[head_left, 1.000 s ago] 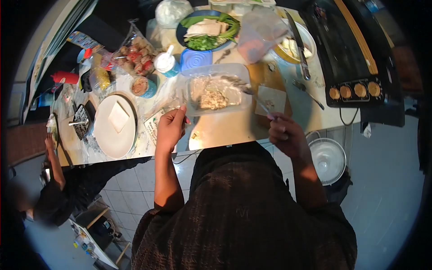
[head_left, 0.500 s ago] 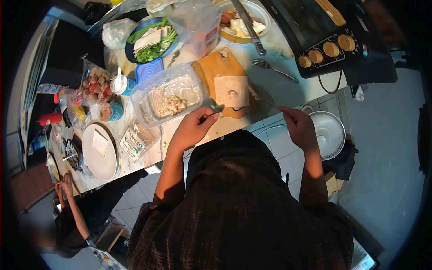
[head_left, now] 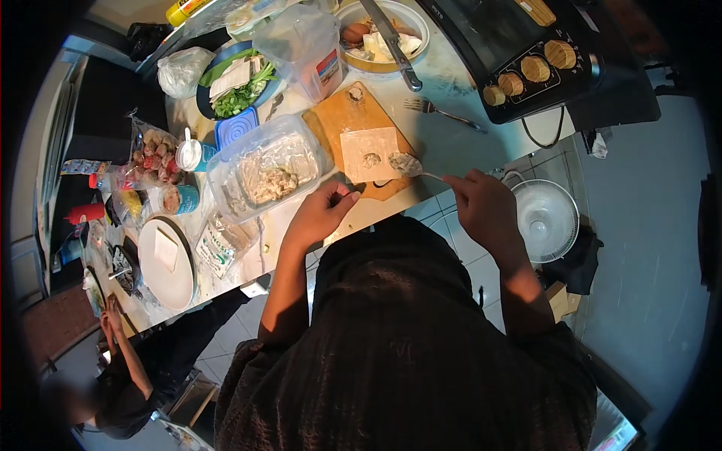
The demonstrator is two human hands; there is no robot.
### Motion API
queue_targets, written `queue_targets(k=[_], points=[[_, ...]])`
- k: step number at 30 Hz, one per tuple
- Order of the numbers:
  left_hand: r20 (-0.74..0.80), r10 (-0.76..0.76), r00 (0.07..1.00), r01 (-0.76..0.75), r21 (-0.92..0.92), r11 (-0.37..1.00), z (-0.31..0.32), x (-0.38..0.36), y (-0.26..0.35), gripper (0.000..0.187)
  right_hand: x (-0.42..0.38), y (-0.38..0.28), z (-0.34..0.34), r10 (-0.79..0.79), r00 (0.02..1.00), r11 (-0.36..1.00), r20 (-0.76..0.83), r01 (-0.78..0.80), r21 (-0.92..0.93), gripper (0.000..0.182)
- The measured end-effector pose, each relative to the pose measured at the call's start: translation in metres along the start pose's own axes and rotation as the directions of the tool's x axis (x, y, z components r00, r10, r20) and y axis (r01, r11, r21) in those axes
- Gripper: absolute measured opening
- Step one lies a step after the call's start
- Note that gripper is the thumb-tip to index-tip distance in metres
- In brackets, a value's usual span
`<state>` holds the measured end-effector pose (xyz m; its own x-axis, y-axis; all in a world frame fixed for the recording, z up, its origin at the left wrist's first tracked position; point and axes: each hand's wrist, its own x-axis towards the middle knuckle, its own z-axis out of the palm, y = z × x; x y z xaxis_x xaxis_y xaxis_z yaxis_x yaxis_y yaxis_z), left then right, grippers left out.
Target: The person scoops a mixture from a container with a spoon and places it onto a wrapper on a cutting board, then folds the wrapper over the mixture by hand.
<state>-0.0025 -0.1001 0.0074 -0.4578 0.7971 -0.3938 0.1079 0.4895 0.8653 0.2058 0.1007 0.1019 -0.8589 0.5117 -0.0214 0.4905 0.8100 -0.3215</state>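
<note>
My right hand (head_left: 489, 214) is closed around the handle of a metal spoon (head_left: 423, 174). The spoon's bowl carries a pale, lumpy filling and is at the right edge of a square wrapper sheet (head_left: 365, 143). A small dab of filling (head_left: 371, 159) sits on that sheet, which lies on a wooden cutting board (head_left: 391, 188). My left hand (head_left: 320, 218) is near the board's front left corner, fingers curled and thumb against them; whether they pinch anything is hidden. Just beyond it stands a clear plastic container (head_left: 222, 184) with more filling (head_left: 274, 184) inside.
A fork (head_left: 444, 113) lies right of the board, below a black toaster oven (head_left: 519, 98). A knife (head_left: 391, 41) rests across a bowl (head_left: 423, 45) at the back. Left are a plate (head_left: 150, 274) and a bag of meatballs (head_left: 156, 150). Another person's hands (head_left: 111, 319) are far left.
My right hand has moved left, bringing the loaded spoon to the wrapper's edge. The left hand stays by the board with fingers still curled. The view has shifted slightly.
</note>
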Motion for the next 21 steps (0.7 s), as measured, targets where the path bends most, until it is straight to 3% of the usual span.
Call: queue_targets(k=[5, 10, 14, 17, 19, 21], points=[[0.008, -0.016, 1.0, 0.016, 0.01, 1.0, 0.001, -0.001, 0.001, 0.027, -0.004, 0.0, -0.013, -0.05, 0.998, 0.998, 0.046, 0.052, -0.034, 0.019], [0.004, 0.001, 1.0, -0.001, 0.014, 1.0, 0.001, 0.002, -0.003, 0.03, 0.007, 0.008, -0.005, -0.088, 0.981, 0.995, -0.171, 0.093, 0.023, 0.016], [0.009, -0.01, 1.0, 0.01, 0.01, 1.0, 0.0, 0.002, -0.003, 0.029, 0.014, 0.013, 0.006, -0.071, 0.978, 0.997, -0.198, 0.078, 0.028, 0.016], [0.006, -0.014, 1.0, 0.014, -0.004, 1.0, 0.001, 0.001, -0.003, 0.028, 0.011, 0.01, 0.007, -0.085, 0.987, 0.995, -0.138, 0.091, 0.043, 0.017], [0.003, -0.015, 1.0, 0.015, -0.011, 1.0, 0.001, 0.0, -0.004, 0.027, 0.008, 0.006, 0.006, 0.006, 1.0, 0.993, -0.003, -0.005, 0.118, 0.015], [0.003, -0.014, 1.0, 0.014, -0.025, 1.0, 0.001, -0.001, -0.005, 0.027, 0.004, 0.008, 0.004, -0.01, 1.0, 0.99, 0.007, 0.009, 0.144, 0.015]])
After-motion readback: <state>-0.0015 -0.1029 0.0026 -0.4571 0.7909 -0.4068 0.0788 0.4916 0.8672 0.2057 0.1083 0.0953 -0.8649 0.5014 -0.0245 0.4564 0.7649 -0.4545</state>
